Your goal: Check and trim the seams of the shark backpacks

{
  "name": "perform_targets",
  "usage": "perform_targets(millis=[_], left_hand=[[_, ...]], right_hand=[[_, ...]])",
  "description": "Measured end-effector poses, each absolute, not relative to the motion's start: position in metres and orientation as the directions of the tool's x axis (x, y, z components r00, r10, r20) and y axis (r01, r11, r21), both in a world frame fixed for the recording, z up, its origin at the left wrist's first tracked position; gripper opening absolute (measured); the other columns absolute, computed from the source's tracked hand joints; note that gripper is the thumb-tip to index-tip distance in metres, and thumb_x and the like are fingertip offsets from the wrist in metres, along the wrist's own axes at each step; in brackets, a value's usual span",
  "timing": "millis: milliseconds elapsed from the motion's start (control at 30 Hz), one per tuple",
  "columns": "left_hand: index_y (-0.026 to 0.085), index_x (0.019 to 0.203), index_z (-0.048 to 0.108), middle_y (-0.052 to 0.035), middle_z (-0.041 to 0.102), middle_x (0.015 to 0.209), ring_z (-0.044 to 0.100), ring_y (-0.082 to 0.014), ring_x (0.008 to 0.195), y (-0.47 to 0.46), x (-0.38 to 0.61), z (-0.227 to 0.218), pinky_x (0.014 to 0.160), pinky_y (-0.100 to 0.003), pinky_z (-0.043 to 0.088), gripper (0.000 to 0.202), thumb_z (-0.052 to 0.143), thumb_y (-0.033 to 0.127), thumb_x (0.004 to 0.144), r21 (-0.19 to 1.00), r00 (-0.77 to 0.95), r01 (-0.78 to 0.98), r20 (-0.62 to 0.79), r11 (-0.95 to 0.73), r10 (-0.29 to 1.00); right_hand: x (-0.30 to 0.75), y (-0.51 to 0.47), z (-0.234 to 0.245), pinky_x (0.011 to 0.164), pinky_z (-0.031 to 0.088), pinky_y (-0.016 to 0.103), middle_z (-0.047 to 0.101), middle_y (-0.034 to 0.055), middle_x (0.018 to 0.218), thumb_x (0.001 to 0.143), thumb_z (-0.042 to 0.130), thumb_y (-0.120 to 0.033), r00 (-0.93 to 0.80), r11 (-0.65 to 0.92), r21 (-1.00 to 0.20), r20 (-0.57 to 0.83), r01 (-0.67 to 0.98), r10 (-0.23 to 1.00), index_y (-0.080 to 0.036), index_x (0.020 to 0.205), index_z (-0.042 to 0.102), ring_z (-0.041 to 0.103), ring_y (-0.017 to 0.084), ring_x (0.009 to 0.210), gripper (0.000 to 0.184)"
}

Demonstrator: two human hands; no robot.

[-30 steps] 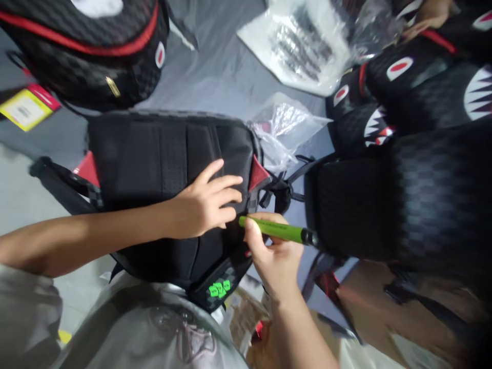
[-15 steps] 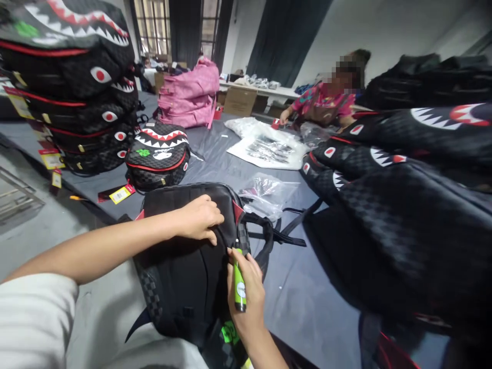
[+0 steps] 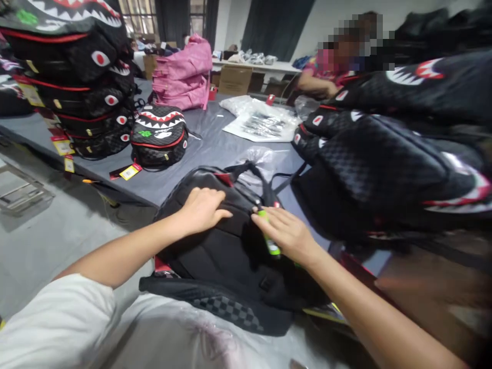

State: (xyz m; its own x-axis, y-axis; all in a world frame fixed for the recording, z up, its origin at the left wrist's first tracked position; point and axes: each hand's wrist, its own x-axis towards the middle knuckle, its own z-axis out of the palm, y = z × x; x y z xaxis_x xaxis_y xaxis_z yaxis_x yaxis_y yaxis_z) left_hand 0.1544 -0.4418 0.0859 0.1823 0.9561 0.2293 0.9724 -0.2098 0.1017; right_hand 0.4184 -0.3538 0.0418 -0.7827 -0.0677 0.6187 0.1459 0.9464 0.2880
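A black backpack [image 3: 221, 256] lies tilted against my lap and the table edge, its back panel and a checkered strap towards me. My left hand [image 3: 203, 209] has its fingers curled on the upper part of the backpack, gripping the dark material, thumb pointing right. Further right, my right hand [image 3: 288, 233] is closed round a green marker-like tube [image 3: 272, 247] with a dark tip, and also rests on the backpack's side. Red lining [image 3: 225, 178] shows near the top, and a carrying strap [image 3: 258, 177] loops up behind it.
Shark-mouth backpacks are stacked at left [image 3: 77, 87] and right [image 3: 369, 169], with a small one [image 3: 159, 136] between. Pink backpacks [image 3: 182, 77], a white plastic bag [image 3: 261, 125] and a clear bag [image 3: 257, 159] lie on the grey table [image 3: 207, 141]. A co-worker [image 3: 317, 82] sits opposite.
The backpack has turned and tipped, so its lower end now points right. My right hand has moved up and right with the green tube. My left hand shifted slightly on the backpack.
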Motion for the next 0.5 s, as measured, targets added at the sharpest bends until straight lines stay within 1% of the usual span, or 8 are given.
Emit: perform_targets(millis=[67, 133, 233, 300, 367, 400, 467, 500], left_hand=[[0.016, 0.114, 0.064, -0.0091, 0.073, 0.109, 0.067, -0.0248, 0.105, -0.438, 0.147, 0.069, 0.085, -0.035, 0.046, 0.027, 0.064, 0.031, 0.093, 0.153, 0.26, 0.949, 0.122, -0.277, 0.958], [0.017, 0.117, 0.064, -0.0083, 0.072, 0.112, 0.067, -0.0236, 0.105, -0.432, 0.139, 0.058, 0.085, -0.034, 0.047, 0.027, 0.064, 0.021, 0.09, 0.123, 0.34, 0.928, 0.107, -0.352, 0.934], [0.015, 0.106, 0.067, -0.0088, 0.072, 0.097, 0.066, -0.0247, 0.092, -0.429, 0.134, 0.049, 0.076, -0.036, 0.047, 0.017, 0.056, 0.019, 0.093, -0.034, 0.387, 0.921, 0.208, -0.389, 0.898], [0.014, 0.103, 0.068, -0.0087, 0.071, 0.092, 0.065, -0.0236, 0.087, -0.432, 0.131, 0.048, 0.073, -0.036, 0.047, 0.02, 0.05, 0.02, 0.096, -0.064, 0.42, 0.905, 0.291, -0.421, 0.859], [0.015, 0.101, 0.067, -0.0079, 0.072, 0.094, 0.064, -0.0212, 0.087, -0.433, 0.126, 0.056, 0.074, -0.035, 0.049, 0.02, 0.05, 0.024, 0.097, 0.011, 0.449, 0.876, 0.352, -0.483, 0.822], [0.016, 0.101, 0.067, -0.0079, 0.072, 0.099, 0.064, -0.0207, 0.092, -0.431, 0.122, 0.063, 0.079, -0.034, 0.049, 0.019, 0.051, 0.025, 0.097, 0.055, 0.442, 0.865, 0.386, -0.499, 0.81], [0.019, 0.113, 0.065, -0.0104, 0.068, 0.121, 0.059, -0.0236, 0.112, -0.418, 0.116, 0.079, 0.093, -0.038, 0.047, 0.022, 0.057, 0.027, 0.095, 0.095, 0.407, 0.868, 0.425, -0.488, 0.808], [0.02, 0.124, 0.061, -0.0126, 0.062, 0.134, 0.053, -0.0268, 0.124, -0.407, 0.113, 0.085, 0.1, -0.042, 0.043, 0.034, 0.063, 0.029, 0.092, 0.089, 0.397, 0.878, 0.412, -0.47, 0.82]], right_hand=[[0.413, -0.358, 0.028, 0.084, 0.058, 0.039, 0.076, 0.0126, 0.101, 0.095, 0.049, -0.007, -0.788, 0.955, 0.241, 0.615, 0.171, -0.014, -0.016, 0.122, 0.062, 0.072, 0.025, 0.099, 0.031], [0.396, -0.362, 0.019, 0.081, 0.058, 0.038, 0.075, 0.0117, 0.101, 0.096, 0.051, -0.01, -0.718, 0.957, 0.108, 0.685, 0.269, 0.124, -0.017, 0.125, 0.059, 0.072, 0.024, 0.095, 0.032], [0.358, -0.365, 0.014, 0.083, 0.057, 0.038, 0.073, 0.0103, 0.109, 0.095, 0.056, -0.015, -0.567, 0.931, -0.155, 0.756, 0.331, 0.327, -0.022, 0.131, 0.054, 0.07, 0.023, 0.099, 0.036], [0.338, -0.365, 0.011, 0.083, 0.056, 0.037, 0.073, 0.008, 0.108, 0.095, 0.058, -0.018, -0.546, 0.926, -0.257, 0.751, 0.276, 0.371, -0.024, 0.13, 0.052, 0.07, 0.021, 0.098, 0.037], [0.326, -0.366, 0.005, 0.08, 0.054, 0.036, 0.073, 0.0054, 0.1, 0.095, 0.058, -0.016, -0.542, 0.936, -0.271, 0.764, 0.225, 0.351, -0.025, 0.129, 0.053, 0.07, 0.02, 0.091, 0.036], [0.324, -0.367, 0.002, 0.079, 0.053, 0.036, 0.073, 0.0047, 0.097, 0.095, 0.057, -0.014, -0.527, 0.94, -0.26, 0.779, 0.221, 0.34, -0.026, 0.129, 0.054, 0.069, 0.02, 0.089, 0.036], [0.324, -0.371, -0.004, 0.078, 0.051, 0.037, 0.072, 0.0049, 0.095, 0.094, 0.056, -0.01, -0.492, 0.943, -0.23, 0.809, 0.239, 0.322, -0.026, 0.129, 0.054, 0.068, 0.021, 0.089, 0.039], [0.326, -0.374, -0.005, 0.078, 0.051, 0.038, 0.071, 0.0051, 0.095, 0.093, 0.056, -0.008, -0.483, 0.942, -0.223, 0.815, 0.249, 0.32, -0.026, 0.129, 0.054, 0.068, 0.021, 0.089, 0.041]])
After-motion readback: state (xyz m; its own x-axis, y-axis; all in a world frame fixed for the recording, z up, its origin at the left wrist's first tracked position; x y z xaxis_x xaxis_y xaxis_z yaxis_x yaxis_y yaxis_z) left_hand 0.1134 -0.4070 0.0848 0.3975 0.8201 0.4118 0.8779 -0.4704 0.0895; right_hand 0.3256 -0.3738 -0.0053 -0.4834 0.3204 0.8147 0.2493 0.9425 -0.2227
